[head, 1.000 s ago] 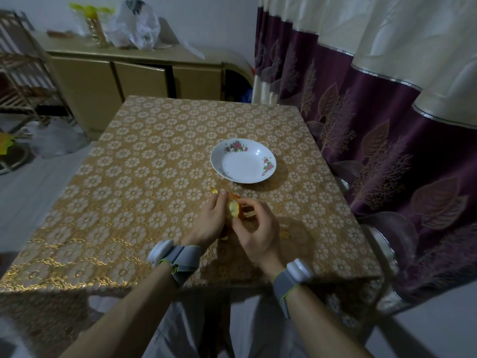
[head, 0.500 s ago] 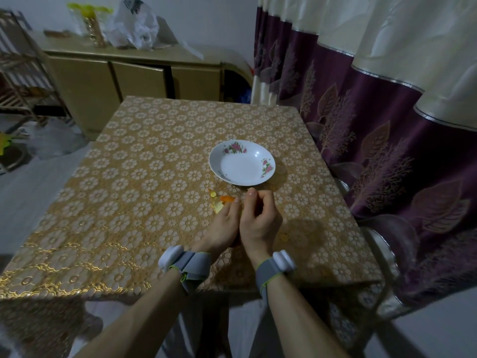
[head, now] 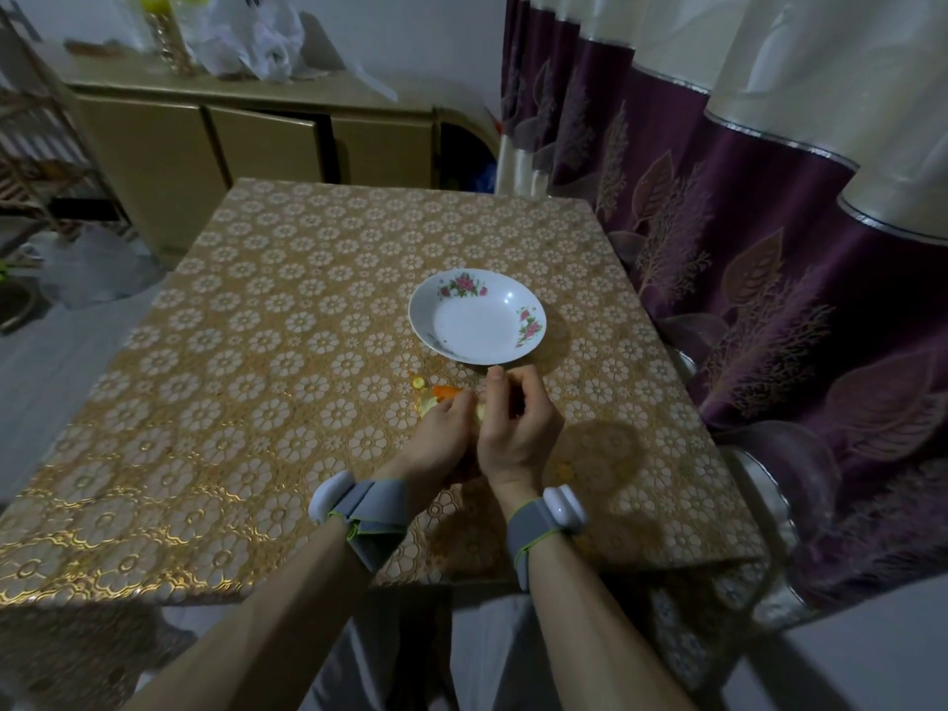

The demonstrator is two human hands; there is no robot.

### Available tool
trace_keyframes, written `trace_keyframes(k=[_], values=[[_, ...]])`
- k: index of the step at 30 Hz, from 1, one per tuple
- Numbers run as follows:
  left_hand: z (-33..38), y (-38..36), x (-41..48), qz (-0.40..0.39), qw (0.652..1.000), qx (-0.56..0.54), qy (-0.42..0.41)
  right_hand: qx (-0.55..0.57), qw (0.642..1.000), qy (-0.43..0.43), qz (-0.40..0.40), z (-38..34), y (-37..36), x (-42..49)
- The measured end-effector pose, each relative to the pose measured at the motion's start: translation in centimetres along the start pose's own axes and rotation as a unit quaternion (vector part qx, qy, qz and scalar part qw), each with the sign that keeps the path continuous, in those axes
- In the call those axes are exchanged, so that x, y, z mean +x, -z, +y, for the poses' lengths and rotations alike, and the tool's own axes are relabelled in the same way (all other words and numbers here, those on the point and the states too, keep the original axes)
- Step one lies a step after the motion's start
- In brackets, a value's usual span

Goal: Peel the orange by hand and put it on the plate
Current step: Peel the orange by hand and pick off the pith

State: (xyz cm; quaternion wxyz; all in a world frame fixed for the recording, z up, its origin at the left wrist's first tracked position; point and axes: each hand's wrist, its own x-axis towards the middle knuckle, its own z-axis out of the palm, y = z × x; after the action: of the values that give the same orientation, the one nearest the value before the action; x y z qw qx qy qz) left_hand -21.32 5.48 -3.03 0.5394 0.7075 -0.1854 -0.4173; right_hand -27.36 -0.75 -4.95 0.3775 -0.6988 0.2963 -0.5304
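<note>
Light: dim, indoor, falling from the left.
Shadows: soft, right of the plate and across the surface nearby.
Glare: gold sheen at its near-left edge.
Edges: wide-angle bowing; curtain leans.

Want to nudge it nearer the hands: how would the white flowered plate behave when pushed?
The white flowered ceramic plate looks glazed and rigid, so probably fragile. Low and wide, it would likely slide, not tip, on the shiny gold patterned tablecloth. Holding nothing, it should move easily.
</note>
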Motion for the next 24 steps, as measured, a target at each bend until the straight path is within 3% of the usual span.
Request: trace_keyframes(k=[6,10,13,18,24], values=[[0.0,0.4,-0.3,-0.001,0.998,-0.048,0.049,0.016,1.000,0.001,-0.024,0.7,-0.2,0.0],[0.2,0.1,0.2,0.010,0.999,-0.014,0.041,0.020,0.999,-0.025,0.003,1.0,-0.5,0.0],[0.3,0.3,0.0,0.016,0.997,-0.046,0.061,0.030,0.998,-0.049,0.031,0.9,-0.5,0.4],[0.7,0.7,-0.2,0.023,0.995,-0.052,0.084,0.033,0.999,0.006,-0.025,0.8,-0.3,0.4],[0.5,1.0,-0.1,-0.003,0.990,-0.087,0.116,0.025,1.000,-0.001,0.013,0.9,-0.5,0.1]])
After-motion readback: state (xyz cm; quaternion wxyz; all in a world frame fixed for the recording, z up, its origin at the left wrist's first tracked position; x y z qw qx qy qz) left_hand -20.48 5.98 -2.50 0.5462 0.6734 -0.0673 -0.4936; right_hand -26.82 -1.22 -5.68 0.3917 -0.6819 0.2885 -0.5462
